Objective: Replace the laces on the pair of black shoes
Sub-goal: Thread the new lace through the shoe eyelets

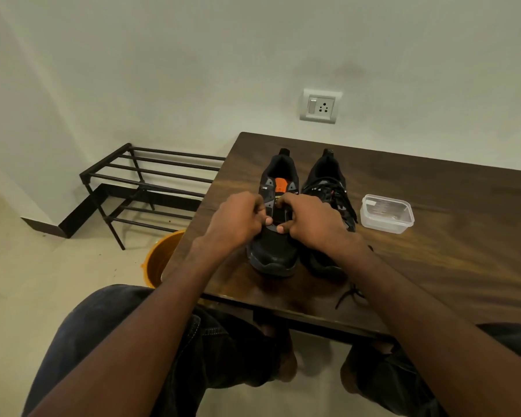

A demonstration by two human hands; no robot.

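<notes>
The fingers (260,210) of the left hand (235,221) are curled in tight, with the thumb tucked near the lower lace holes of the left shoe (275,224). The right hand (309,219) is curled the same way on the other side of the shoe's opening. Both hands seem to pinch something small at the holes, most likely a lace end, but it is too dark and tiny for me to be sure.

This shoe sits near the front edge of the brown table (433,260), toe toward the person. Its upper holes are bare and its orange tongue (281,185) shows. Just beside it on the right stands the other shoe (328,212), with a black lace crossing through it. A loose lace end (351,296) lies on the table near the front edge.

I think the shoe is light and would slide if pulled hard, so it helps to hold its side flaps down. The flaps look soft and bendy. A lace is thin and floppy, so the best place to pinch it is right at the stiff tip, then poke it through.

A clear plastic box (387,213) sits right of the shoes. An orange bucket (163,260) stands on the floor, near a black rack (151,182).
</notes>
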